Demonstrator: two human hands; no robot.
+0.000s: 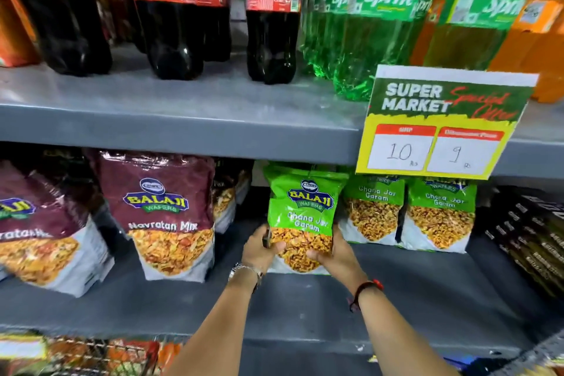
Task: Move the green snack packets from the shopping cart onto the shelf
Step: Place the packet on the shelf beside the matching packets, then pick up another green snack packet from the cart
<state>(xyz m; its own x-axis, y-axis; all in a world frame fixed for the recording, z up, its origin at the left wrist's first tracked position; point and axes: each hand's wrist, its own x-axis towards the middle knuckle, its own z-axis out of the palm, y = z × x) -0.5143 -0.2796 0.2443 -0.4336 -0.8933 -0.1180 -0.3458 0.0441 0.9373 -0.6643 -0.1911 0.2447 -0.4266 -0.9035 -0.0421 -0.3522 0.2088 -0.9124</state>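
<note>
While both arms reach forward from the bottom of the view, the left hand [259, 249] and right hand [334, 253] clamp the lower corners of a green snack packet [300, 210], fingers curled over its front. The packet is a glossy, crinkled plastic pouch, green above and white at the base, with a printed picture of golden snack mix. It stands upright on the lower shelf [396, 299], a flat grey board with a matte, slightly scuffed surface. A metal watch [244, 272] circles the left wrist; a dark thread band with a red bead [367, 288] circles the right.

Just beside the held pouch, to its right, two matching green packets [409, 217] stand side by side, their tops tucked behind a paper price sign [442, 125] hanging from the upper shelf edge [183, 128]. To the left stand shiny maroon pouches [164, 214] of the same shape, leaning a little. At far right lies a stack of dark wrapped packs [531, 238].

On the upper shelf stand tall, smooth plastic bottles: dark cola bottles [171, 18] with red labels, translucent green bottles [366, 18], and orange ones [543, 33]. A wire shopping cart [100, 354] shows blurred at bottom left.
</note>
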